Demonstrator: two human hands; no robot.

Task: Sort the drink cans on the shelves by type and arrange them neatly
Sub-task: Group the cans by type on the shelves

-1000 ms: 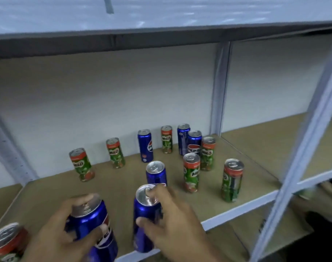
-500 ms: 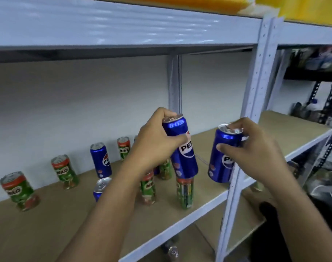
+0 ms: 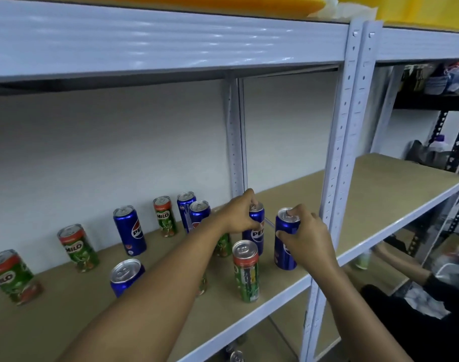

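Note:
Blue Pepsi cans and green Milo cans stand mixed on the wooden shelf board (image 3: 53, 322). My left hand (image 3: 239, 212) grips the top of one blue Pepsi can (image 3: 256, 235) near the right end of the board. My right hand (image 3: 305, 239) grips a second blue Pepsi can (image 3: 283, 246) just right of it, by the front upright. Both cans are low, at or on the board. A Milo can (image 3: 246, 271) stands in front of them. More Pepsi cans (image 3: 130, 231) and Milo cans (image 3: 78, 248) stand to the left, some hidden by my left arm.
White metal uprights (image 3: 338, 152) divide this bay from a bare wooden shelf (image 3: 395, 184) on the right. The shelf above (image 3: 171, 43) hangs low overhead. Another person's arm (image 3: 400, 262) reaches in at the lower right. Cans lie on the lower shelf (image 3: 235, 355).
Both hands picked up Pepsi cans at the front left, carried them right, and have lowered them toward the board's right end. The view swung right.

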